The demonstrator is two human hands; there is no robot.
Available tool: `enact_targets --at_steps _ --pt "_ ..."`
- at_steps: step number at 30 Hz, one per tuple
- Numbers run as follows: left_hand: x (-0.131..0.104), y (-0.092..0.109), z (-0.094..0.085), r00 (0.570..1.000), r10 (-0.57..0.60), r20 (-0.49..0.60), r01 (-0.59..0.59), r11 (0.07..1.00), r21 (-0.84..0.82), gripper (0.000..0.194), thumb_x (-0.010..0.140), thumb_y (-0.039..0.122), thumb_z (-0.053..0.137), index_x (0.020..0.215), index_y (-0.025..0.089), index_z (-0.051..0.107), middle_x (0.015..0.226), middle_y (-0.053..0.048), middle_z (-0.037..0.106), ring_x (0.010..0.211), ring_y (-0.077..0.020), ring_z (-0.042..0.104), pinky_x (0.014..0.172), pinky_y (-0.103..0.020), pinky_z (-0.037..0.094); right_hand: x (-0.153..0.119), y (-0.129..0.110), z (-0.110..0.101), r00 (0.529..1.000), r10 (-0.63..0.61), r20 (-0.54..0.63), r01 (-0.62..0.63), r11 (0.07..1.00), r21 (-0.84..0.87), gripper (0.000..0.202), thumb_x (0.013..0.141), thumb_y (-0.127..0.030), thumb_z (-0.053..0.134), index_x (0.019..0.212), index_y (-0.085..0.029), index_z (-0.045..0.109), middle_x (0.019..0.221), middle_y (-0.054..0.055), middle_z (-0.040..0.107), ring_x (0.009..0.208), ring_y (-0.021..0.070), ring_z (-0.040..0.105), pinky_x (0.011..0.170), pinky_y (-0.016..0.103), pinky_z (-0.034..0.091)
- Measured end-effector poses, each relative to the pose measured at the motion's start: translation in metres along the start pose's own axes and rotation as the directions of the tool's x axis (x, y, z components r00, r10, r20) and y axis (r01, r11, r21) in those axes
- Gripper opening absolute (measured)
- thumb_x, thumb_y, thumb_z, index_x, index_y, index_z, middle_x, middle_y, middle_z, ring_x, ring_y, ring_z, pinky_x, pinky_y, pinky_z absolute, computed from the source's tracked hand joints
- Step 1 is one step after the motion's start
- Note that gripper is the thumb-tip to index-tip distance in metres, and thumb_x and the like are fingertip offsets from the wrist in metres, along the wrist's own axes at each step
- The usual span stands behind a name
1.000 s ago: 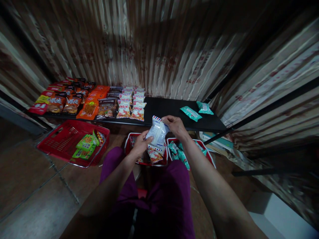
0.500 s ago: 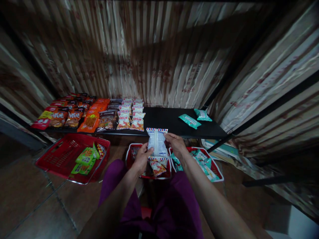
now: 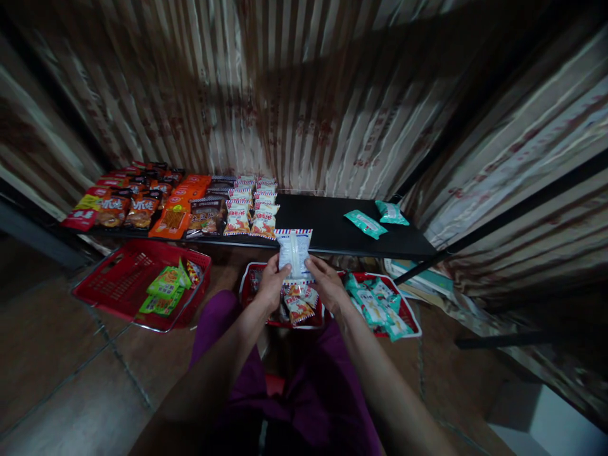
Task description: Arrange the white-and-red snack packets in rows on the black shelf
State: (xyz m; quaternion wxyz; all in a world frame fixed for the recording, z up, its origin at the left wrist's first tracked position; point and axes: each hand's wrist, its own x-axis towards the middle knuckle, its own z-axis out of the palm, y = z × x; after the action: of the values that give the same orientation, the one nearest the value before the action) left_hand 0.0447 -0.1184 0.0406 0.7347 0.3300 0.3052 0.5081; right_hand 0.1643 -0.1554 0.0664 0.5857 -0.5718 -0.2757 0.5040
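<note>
Between my two hands is a white snack bag (image 3: 295,253) with striped ends, its printed back towards me. My left hand (image 3: 272,282) grips its left edge, thumb on the front. On the opposite edge my right hand (image 3: 325,278) is closed, thumb and fingers pinching the lower right side. Directly below the bag stands a red basket (image 3: 244,291) with a white rim, holding more snack bags (image 3: 298,308) of white and orange. Beyond the hands, matching snack bags (image 3: 237,216) stand in two columns on the black shelf (image 3: 316,218).
Left on the shelf are orange packets (image 3: 171,218) and brown snack bags (image 3: 208,215). Teal packets (image 3: 365,223) lie at its right. A red basket (image 3: 109,278) with green packets is at lower left; another basket (image 3: 416,316) holds teal packets. Black posts (image 3: 437,256) frame the shelf.
The snack bag has shifted slightly left and tilts a little. My right hand has slid from its upper right corner down to the lower right edge. My left hand keeps its grip.
</note>
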Motion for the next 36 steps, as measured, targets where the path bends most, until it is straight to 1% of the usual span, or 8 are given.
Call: enact_targets --at_steps 6,9,13,18,23,29,33,36 --pt "0.006 0.013 -0.001 0.995 -0.095 -0.023 0.096 0.992 0.08 0.049 0.059 0.034 0.075 0.102 0.015 0.061 0.1 -0.008 0.068 0.089 -0.0201 0.063 0.079 -0.031 0.047 0.004 0.008 0.006 0.994 0.012 -0.108 0.004 0.989 0.149 0.049 0.049 -0.037 0.08 0.094 -0.022 0.068 0.085 0.003 0.073 0.073 0.0217 0.067 0.064 0.034 0.053" --pt "0.011 0.024 0.002 0.99 -0.137 -0.029 0.14 0.982 0.127 0.046 0.061 0.039 0.074 0.099 0.014 0.062 0.093 -0.008 0.069 0.084 -0.0198 0.063 0.076 -0.031 0.047 0.005 0.01 0.006 0.994 0.005 -0.108 0.013 0.986 0.164 0.05 0.047 -0.035 0.081 0.093 -0.021 0.068 0.083 0.002 0.073 0.072 0.0217 0.067 0.067 0.035 0.053" --pt "0.018 0.024 0.005 0.994 -0.107 -0.002 0.106 0.991 0.086 0.048 0.058 0.039 0.076 0.095 0.013 0.062 0.085 -0.007 0.07 0.073 -0.0181 0.063 0.07 -0.031 0.048 0.003 0.011 0.007 0.998 -0.03 -0.056 0.037 0.99 0.138 0.05 0.051 -0.038 0.08 0.096 -0.02 0.068 0.085 0.003 0.073 0.076 0.0219 0.067 0.071 0.036 0.053" --pt "0.024 0.012 0.009 0.997 -0.033 -0.071 0.039 0.995 0.093 0.045 0.058 0.039 0.077 0.091 0.014 0.06 0.084 -0.006 0.069 0.067 -0.0156 0.062 0.066 -0.03 0.049 0.0 0.011 0.006 0.994 -0.108 0.005 0.108 0.993 0.051 0.052 0.06 -0.042 0.074 0.108 -0.023 0.063 0.098 0.003 0.071 0.085 0.0199 0.066 0.08 0.035 0.051" --pt "0.022 0.009 0.012 0.997 -0.012 -0.082 0.019 0.996 0.085 0.046 0.057 0.042 0.077 0.091 0.015 0.059 0.085 -0.006 0.068 0.067 -0.0152 0.062 0.065 -0.028 0.048 0.0 0.015 0.01 0.987 -0.147 -0.066 0.149 0.989 0.021 0.047 0.06 -0.044 0.074 0.101 -0.022 0.066 0.092 0.002 0.072 0.081 0.0206 0.067 0.075 0.034 0.052" --pt "0.019 0.015 0.01 0.995 -0.087 -0.042 0.09 0.994 0.062 0.045 0.059 0.039 0.076 0.094 0.015 0.061 0.09 -0.007 0.068 0.073 -0.0162 0.062 0.068 -0.029 0.048 0.003 0.021 0.013 0.984 -0.065 -0.167 0.084 0.99 0.11 0.046 0.056 -0.046 0.076 0.093 -0.02 0.068 0.076 0.002 0.073 0.068 0.0217 0.067 0.066 0.035 0.053" --pt "0.022 0.018 0.006 0.99 -0.132 -0.056 0.137 0.985 0.106 0.038 0.059 0.038 0.074 0.087 0.015 0.063 0.083 -0.005 0.068 0.07 -0.0159 0.061 0.065 -0.028 0.046 0.004 0.018 0.012 0.98 -0.071 -0.188 0.084 0.994 0.062 0.045 0.056 -0.049 0.075 0.089 -0.02 0.068 0.076 0.002 0.073 0.069 0.0214 0.067 0.064 0.033 0.054" --pt "0.023 0.016 0.004 0.987 -0.145 -0.075 0.152 0.983 0.106 0.038 0.057 0.038 0.075 0.084 0.015 0.063 0.077 -0.004 0.067 0.067 -0.0158 0.061 0.063 -0.028 0.046 0.004 0.017 0.01 0.986 -0.077 -0.148 0.084 0.996 0.039 0.047 0.058 -0.052 0.072 0.091 -0.02 0.067 0.08 0.003 0.073 0.069 0.0215 0.067 0.062 0.033 0.053"
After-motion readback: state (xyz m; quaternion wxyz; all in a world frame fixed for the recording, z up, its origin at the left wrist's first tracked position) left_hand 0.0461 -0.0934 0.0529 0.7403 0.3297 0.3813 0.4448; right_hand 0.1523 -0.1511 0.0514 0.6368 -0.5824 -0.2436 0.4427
